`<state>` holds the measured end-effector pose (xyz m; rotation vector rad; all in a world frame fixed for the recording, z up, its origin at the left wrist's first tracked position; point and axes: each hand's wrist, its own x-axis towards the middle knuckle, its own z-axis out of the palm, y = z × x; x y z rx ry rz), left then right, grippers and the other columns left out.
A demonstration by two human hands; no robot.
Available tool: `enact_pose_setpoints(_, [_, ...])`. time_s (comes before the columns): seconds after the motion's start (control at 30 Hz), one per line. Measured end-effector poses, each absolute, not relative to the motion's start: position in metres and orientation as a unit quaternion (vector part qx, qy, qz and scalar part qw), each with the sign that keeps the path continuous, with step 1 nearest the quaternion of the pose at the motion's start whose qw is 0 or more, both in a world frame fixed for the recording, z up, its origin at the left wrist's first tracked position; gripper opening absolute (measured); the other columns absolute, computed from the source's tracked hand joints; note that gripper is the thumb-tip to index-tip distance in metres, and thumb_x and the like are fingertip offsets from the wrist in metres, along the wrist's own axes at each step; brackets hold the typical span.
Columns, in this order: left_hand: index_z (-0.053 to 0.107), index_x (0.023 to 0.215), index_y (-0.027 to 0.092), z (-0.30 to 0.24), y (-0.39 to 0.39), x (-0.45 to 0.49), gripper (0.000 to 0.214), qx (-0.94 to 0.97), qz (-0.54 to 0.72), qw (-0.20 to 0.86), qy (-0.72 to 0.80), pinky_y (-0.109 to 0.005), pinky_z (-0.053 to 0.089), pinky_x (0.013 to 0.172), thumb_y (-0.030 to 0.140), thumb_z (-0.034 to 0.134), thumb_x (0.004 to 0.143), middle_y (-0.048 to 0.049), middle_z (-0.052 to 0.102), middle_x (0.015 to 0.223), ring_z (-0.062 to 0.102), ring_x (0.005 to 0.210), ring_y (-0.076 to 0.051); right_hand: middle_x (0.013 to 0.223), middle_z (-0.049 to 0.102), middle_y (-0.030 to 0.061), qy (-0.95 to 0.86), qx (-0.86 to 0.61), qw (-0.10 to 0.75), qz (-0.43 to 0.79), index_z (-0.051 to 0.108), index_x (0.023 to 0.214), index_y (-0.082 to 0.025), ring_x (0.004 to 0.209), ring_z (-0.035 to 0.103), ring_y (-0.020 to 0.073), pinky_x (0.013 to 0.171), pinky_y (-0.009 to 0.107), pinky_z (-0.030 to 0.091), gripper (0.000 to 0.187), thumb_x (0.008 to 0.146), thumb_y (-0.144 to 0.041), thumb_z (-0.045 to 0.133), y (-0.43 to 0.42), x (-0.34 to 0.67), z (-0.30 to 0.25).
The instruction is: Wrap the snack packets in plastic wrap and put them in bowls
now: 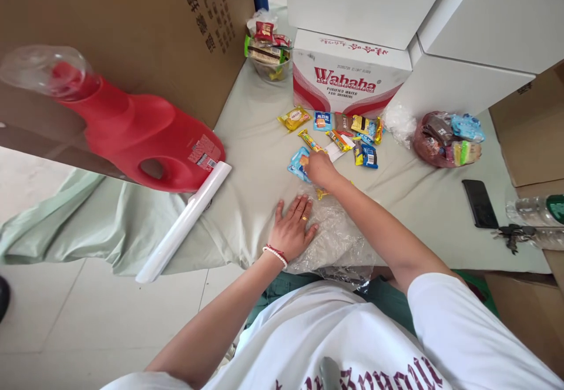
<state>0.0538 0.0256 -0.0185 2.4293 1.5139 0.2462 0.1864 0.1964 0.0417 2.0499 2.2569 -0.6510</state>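
My left hand (293,227) lies flat, fingers spread, on the edge of a clear plastic bag (337,240) on the pale green cloth (247,161). Farther out, my right hand (319,168) has its fingers curled down onto a light blue snack packet (297,162). Whether it grips the packet I cannot tell. A small yellow packet (322,193) peeks out under my right wrist. Several more snack packets (348,131) lie scattered just beyond that hand.
A red detergent jug (145,134) lies on its side at left beside a white roll (185,222). A Wahaha water box (350,76), a clear snack bowl (269,55), a red bag of snacks (445,140), a black phone (479,203), keys (511,237) and plastic bottles (540,209) surround the spot.
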Motion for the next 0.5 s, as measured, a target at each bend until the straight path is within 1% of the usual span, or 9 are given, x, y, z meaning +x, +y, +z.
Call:
enact_pose_setpoints(0.03, [0.038,0.164,0.018,-0.018,0.025,0.054,0.065,0.839,0.084,0.134,0.521,-0.064,0.012,0.132,0.05,0.038,0.107,-0.0142,0.035,0.171,0.033,0.16,-0.031,0.138,0.06,0.0292,0.716,0.667,0.036,-0.203,0.06,0.135,-0.003,0.131,0.055,0.0365,0.108,0.048,0.047,0.046,0.098,-0.03,0.059,0.197,0.184,0.039])
enact_pose_setpoints(0.1, [0.039,0.163,0.019,-0.018,0.025,0.053,0.065,0.84,0.083,0.134,0.52,-0.064,0.012,0.132,0.05,0.037,0.107,-0.0138,0.035,0.171,0.033,0.16,-0.031,0.145,0.053,0.0298,0.71,0.675,0.053,-0.194,0.063,0.133,-0.005,0.139,0.047,0.0402,0.109,0.054,0.046,0.048,0.099,-0.04,0.059,0.197,0.183,0.035])
enact_pose_setpoints(0.17, [0.039,0.163,0.019,-0.019,0.025,0.053,0.064,0.839,0.084,0.133,0.521,-0.063,0.011,0.132,0.05,0.037,0.107,-0.0136,0.035,0.171,0.032,0.16,-0.031,0.151,0.048,0.027,0.719,0.668,0.052,-0.185,0.062,0.135,-0.008,0.144,0.039,0.0407,0.11,0.056,0.044,0.048,0.098,-0.04,0.06,0.196,0.184,0.032])
enact_pose_setpoints(0.2, [0.039,0.163,0.019,-0.019,0.025,0.053,0.064,0.839,0.084,0.133,0.521,-0.063,0.01,0.132,0.05,0.037,0.107,-0.0137,0.035,0.171,0.032,0.16,-0.031,0.152,0.047,0.0255,0.727,0.661,0.05,-0.18,0.062,0.135,-0.01,0.145,0.037,0.04,0.112,0.055,0.044,0.047,0.098,-0.038,0.061,0.195,0.184,0.031])
enact_pose_setpoints(0.27, [0.039,0.163,0.019,-0.019,0.025,0.053,0.065,0.838,0.084,0.132,0.522,-0.063,0.009,0.132,0.05,0.037,0.107,-0.014,0.034,0.171,0.032,0.16,-0.031,0.151,0.049,0.0236,0.744,0.644,0.044,-0.171,0.06,0.135,-0.01,0.144,0.04,0.038,0.114,0.053,0.043,0.044,0.097,-0.031,0.061,0.191,0.181,0.03])
enact_pose_setpoints(0.33, [0.039,0.163,0.018,-0.02,0.026,0.054,0.064,0.839,0.083,0.13,0.522,-0.063,0.009,0.132,0.049,0.038,0.107,-0.0146,0.035,0.171,0.032,0.16,-0.031,0.143,0.056,0.0225,0.762,0.626,0.037,-0.163,0.057,0.136,-0.009,0.135,0.05,0.0352,0.111,0.05,0.045,0.041,0.097,-0.023,0.058,0.184,0.175,0.031])
enact_pose_setpoints(0.4, [0.039,0.163,0.018,-0.021,0.026,0.054,0.065,0.84,0.082,0.126,0.521,-0.063,0.009,0.132,0.049,0.038,0.106,-0.0153,0.037,0.17,0.033,0.159,-0.031,0.132,0.064,0.0207,0.775,0.608,0.034,-0.171,0.053,0.137,-0.009,0.123,0.06,0.032,0.104,0.044,0.05,0.04,0.098,-0.017,0.054,0.176,0.173,0.035])
enact_pose_setpoints(0.47, [0.039,0.163,0.018,-0.021,0.025,0.054,0.065,0.842,0.085,0.121,0.519,-0.063,0.009,0.132,0.049,0.038,0.106,-0.0155,0.037,0.169,0.033,0.159,-0.031,0.13,0.066,0.0193,0.788,0.588,0.024,-0.178,0.05,0.14,-0.009,0.117,0.063,0.0294,0.101,0.04,0.051,0.042,0.098,-0.014,0.051,0.167,0.18,0.041])
enact_pose_setpoints(0.5, [0.038,0.164,0.018,-0.021,0.025,0.053,0.065,0.842,0.086,0.119,0.519,-0.063,0.009,0.132,0.049,0.038,0.106,-0.0154,0.037,0.17,0.033,0.159,-0.031,0.132,0.065,0.0196,0.794,0.582,0.013,-0.173,0.048,0.144,-0.009,0.118,0.062,0.0289,0.102,0.039,0.05,0.045,0.098,-0.013,0.05,0.163,0.189,0.045])
